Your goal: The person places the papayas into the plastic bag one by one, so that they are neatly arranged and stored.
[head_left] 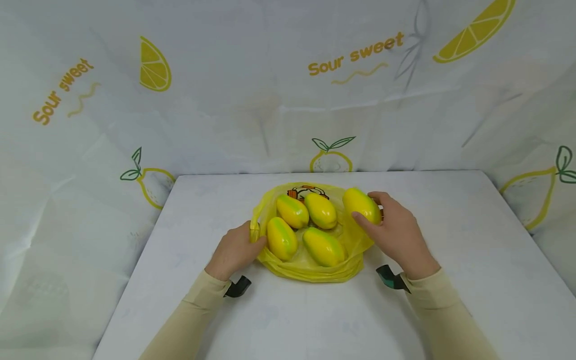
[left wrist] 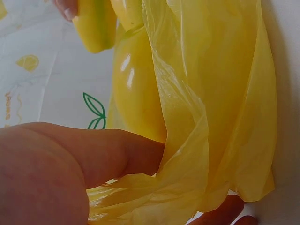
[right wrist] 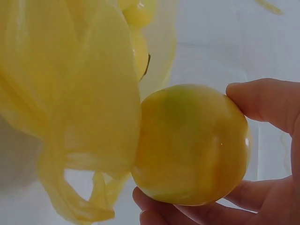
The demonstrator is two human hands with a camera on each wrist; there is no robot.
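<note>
A yellow plastic bag [head_left: 310, 274] lies with its mouth open on the table, and several shiny yellow mangoes [head_left: 323, 247] with green streaks sit inside it. My left hand [head_left: 236, 250] pinches the bag's left rim; in the left wrist view the thumb presses on the film [left wrist: 225, 93], with the other fingers mostly hidden behind it. My right hand [head_left: 400, 232] grips another mango [head_left: 361, 205] over the bag's right rim, thumb on one side and fingers on the other. In the right wrist view this mango [right wrist: 192, 145] is right beside the bag's side and a loose handle loop.
The white table [head_left: 180, 325] ends at a back edge against a white cloth [head_left: 234, 100] printed with lemons and "Sour sweet" lettering. Black wrist mounts [head_left: 238, 286] stick out near both cuffs. A dark print marks the bag's far inner side.
</note>
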